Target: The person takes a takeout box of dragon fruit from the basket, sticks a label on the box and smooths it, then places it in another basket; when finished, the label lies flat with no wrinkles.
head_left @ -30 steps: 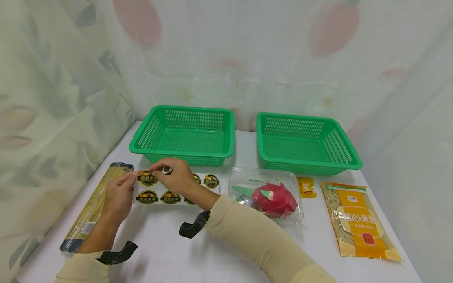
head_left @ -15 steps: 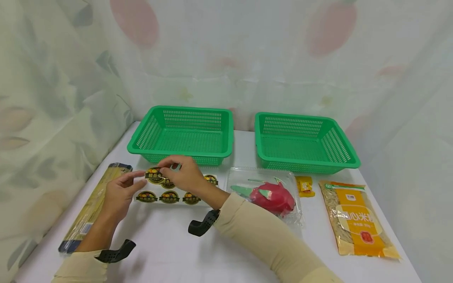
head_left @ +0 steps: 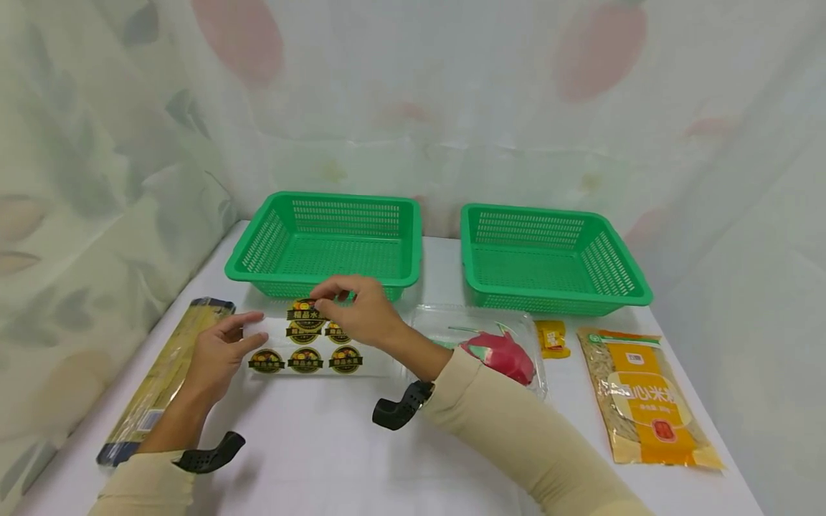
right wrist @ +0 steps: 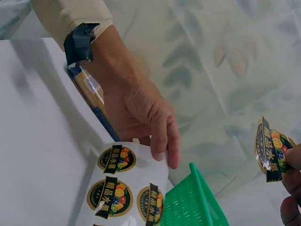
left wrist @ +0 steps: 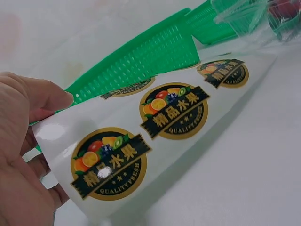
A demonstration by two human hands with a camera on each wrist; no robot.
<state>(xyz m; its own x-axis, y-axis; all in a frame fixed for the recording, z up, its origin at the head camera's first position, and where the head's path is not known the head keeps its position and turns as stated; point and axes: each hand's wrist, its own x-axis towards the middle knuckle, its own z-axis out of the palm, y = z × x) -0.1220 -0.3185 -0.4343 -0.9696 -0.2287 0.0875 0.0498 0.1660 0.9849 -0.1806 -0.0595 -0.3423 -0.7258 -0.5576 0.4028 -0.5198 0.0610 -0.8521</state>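
Observation:
My right hand (head_left: 361, 312) pinches a single round black-and-gold fruit sticker (head_left: 300, 312) at its right edge. In the right wrist view that sticker (right wrist: 270, 149) hangs clear of the sheet, between thumb and fingers. Below it lies the white sticker sheet (head_left: 276, 337), bearing several more such labels. My left hand (head_left: 214, 358) holds the sheet's left end; the left wrist view shows the thumb above the edge and fingers (left wrist: 40, 165) beneath it. There the sheet (left wrist: 61, 141) is tilted up off the table.
Two green baskets (head_left: 323, 279) (head_left: 555, 308) stand at the back. A clear plastic box (head_left: 439, 315) with a dragon fruit (head_left: 506, 358) is right of the sheet. Further right are a small yellow packet (head_left: 553, 339) and a rice-noodle bag (head_left: 648, 401). A long package (head_left: 164, 380) lies left.
The sticker has come away from the sheet's upper left corner. My right hand has carried it to the right and up. The left hand has stayed at the sheet's end.

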